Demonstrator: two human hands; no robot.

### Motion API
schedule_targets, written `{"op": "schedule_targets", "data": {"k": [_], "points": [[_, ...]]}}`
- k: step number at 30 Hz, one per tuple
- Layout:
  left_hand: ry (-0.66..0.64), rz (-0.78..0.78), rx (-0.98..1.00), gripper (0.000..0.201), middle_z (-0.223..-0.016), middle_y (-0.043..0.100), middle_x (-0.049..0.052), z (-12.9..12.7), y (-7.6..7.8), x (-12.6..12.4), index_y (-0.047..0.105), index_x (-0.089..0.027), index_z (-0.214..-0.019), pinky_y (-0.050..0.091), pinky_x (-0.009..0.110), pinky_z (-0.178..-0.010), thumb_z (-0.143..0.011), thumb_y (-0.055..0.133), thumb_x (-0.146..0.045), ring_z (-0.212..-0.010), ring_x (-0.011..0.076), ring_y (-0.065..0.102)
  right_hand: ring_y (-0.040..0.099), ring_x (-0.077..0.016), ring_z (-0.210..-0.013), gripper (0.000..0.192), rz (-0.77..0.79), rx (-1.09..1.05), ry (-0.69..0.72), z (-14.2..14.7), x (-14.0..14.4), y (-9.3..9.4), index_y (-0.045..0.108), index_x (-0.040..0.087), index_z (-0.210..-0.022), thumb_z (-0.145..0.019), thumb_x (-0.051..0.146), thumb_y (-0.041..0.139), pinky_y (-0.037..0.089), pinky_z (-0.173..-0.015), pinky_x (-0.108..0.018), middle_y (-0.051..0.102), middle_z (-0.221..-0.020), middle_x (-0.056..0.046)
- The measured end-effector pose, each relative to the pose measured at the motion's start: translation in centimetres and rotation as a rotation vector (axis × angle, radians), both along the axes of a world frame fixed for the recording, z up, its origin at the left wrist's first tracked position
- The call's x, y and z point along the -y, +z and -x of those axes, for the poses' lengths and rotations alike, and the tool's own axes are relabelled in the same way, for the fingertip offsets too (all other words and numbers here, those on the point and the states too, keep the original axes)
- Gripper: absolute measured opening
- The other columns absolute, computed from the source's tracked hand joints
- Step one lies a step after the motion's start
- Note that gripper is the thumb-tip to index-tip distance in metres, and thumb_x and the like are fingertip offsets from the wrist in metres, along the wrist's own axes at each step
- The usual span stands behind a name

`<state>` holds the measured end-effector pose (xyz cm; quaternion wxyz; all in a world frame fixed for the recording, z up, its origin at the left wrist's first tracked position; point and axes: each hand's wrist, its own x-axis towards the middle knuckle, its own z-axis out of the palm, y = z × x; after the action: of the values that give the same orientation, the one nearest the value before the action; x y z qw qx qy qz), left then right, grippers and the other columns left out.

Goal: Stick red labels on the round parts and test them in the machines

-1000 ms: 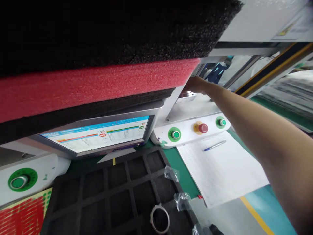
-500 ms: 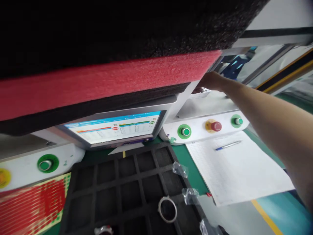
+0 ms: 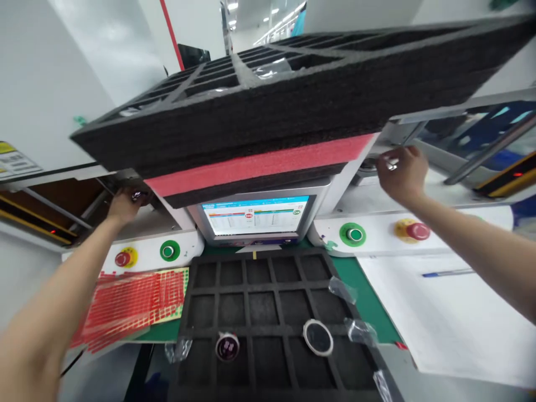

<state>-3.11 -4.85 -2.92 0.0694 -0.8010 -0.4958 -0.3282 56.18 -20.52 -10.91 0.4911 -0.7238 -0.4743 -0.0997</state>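
Observation:
My left hand (image 3: 124,204) reaches into the left machine's bay, its fingers closed on a small dark round part (image 3: 138,195). At the opening of the right machine, my right hand (image 3: 401,172) pinches a small shiny metal part (image 3: 391,165). A black foam grid tray (image 3: 268,312) lies on the green mat below the monitor (image 3: 255,215). Two round parts sit in the tray: a dark one (image 3: 226,346) and a silver-rimmed one (image 3: 317,336). Small clear bags (image 3: 360,330) lie on the tray's right edge.
A stack of black and red foam trays (image 3: 268,106) rests on top of the monitor housing. Green buttons (image 3: 168,250) (image 3: 355,234) and red stop buttons (image 3: 123,258) (image 3: 414,230) front the machines. A red sticker sheet (image 3: 129,304) lies left; paper sheets (image 3: 444,318) with a pen (image 3: 446,273) lie right.
The view has pulled back and up, so the left arm and left machine now show. My right hand has drawn back from the right machine's fixture with a shiny part in its fingers.

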Motion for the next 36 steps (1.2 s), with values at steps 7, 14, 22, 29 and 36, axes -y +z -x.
{"op": "schedule_targets", "data": {"k": [7, 14, 22, 29, 36], "points": [[-0.376, 0.019, -0.124, 0.02, -0.106, 0.072, 0.008, -0.7, -6.4, 16.9, 0.063, -0.016, -0.105, 0.059, 0.034, -0.087, -0.097, 0.045, -0.019, -0.096, 0.0197, 0.07, 0.066, -0.0164, -0.087, 0.028, 0.62, 0.31, 0.432, 19.0, 5.7, -6.1, 0.065, 0.013, -0.109, -0.1, 0.04, 0.065, 0.06, -0.079, -0.034, 0.067, -0.101, -0.006], [-0.632, 0.274, -0.557, 0.046, -0.138, 0.064, 0.014, -4.1, -9.9, 30.5, 0.065, -0.015, -0.122, 0.055, 0.044, -0.106, -0.079, 0.059, 0.002, -0.128, 0.0298, 0.061, 0.064, -0.0235, -0.108, 0.037, 0.906, 0.454, 0.418, 28.1, 3.0, -4.7, 0.061, 0.013, -0.127, -0.1, 0.039, 0.065, 0.058, -0.093, -0.043, 0.062, -0.125, -0.012], [-0.443, 0.446, -0.504, 0.034, -0.125, 0.068, 0.019, -6.2, -11.8, 30.6, 0.067, -0.015, -0.118, 0.061, 0.046, -0.09, -0.091, 0.054, 0.002, -0.115, 0.0307, 0.067, 0.063, -0.0249, -0.113, 0.039, 0.984, 0.392, 0.32, 29.7, 5.4, -1.7, 0.06, 0.014, -0.128, -0.1, 0.04, 0.065, 0.056, -0.097, -0.046, 0.06, -0.128, -0.012], [-0.434, 0.672, 0.02, 0.034, -0.123, 0.07, 0.019, -5.6, -10.3, 31.2, 0.062, -0.011, -0.131, 0.06, 0.047, -0.095, -0.098, 0.054, -0.016, -0.11, 0.0282, 0.071, 0.067, -0.0194, -0.097, 0.028, 0.813, 0.275, 0.348, 30.3, 10.9, 1.9, 0.066, 0.013, -0.111, -0.102, 0.039, 0.062, 0.058, -0.089, -0.04, 0.067, -0.108, -0.007], [-0.465, 1.167, 1.069, 0.049, -0.122, 0.072, 0.023, -4.4, -7.8, 39.2, 0.067, -0.007, -0.122, 0.061, 0.038, -0.095, -0.105, 0.04, -0.044, -0.106, 0.0277, 0.075, 0.069, -0.0156, -0.071, 0.026, 0.479, -0.008, 0.672, 32.6, 24.8, 1.0, 0.069, 0.019, -0.088, -0.1, 0.037, 0.055, 0.058, -0.069, -0.026, 0.073, -0.083, -0.002]]}}
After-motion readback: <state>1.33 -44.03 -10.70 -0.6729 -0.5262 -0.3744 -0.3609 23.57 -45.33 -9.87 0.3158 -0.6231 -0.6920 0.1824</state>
